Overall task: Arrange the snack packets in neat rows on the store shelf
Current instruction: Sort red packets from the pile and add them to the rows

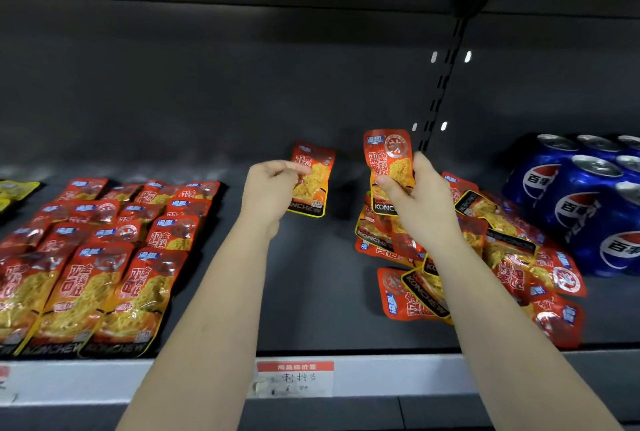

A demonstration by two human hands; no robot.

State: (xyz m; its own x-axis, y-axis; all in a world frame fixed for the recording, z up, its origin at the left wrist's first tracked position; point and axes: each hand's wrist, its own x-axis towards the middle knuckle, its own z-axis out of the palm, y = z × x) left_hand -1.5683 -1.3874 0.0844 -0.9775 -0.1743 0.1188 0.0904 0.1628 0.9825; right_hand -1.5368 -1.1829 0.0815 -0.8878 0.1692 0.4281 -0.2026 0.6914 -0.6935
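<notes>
My left hand (272, 190): pinching one red snack packet (313, 185) above the shelf (311, 292).
My right hand (420, 204): gripping another packet (389, 162) upright.
Neat rows (104, 257): left.
Loose pile (491, 247): right, beside blue cans (581, 202).

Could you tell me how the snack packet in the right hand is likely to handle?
Probably light: the right hand holds the snack packet upright by its lower end. Its glossy film looks slippery, so it may slide off neighbours. Likely pliable, like the creased packets in the pile.
</notes>
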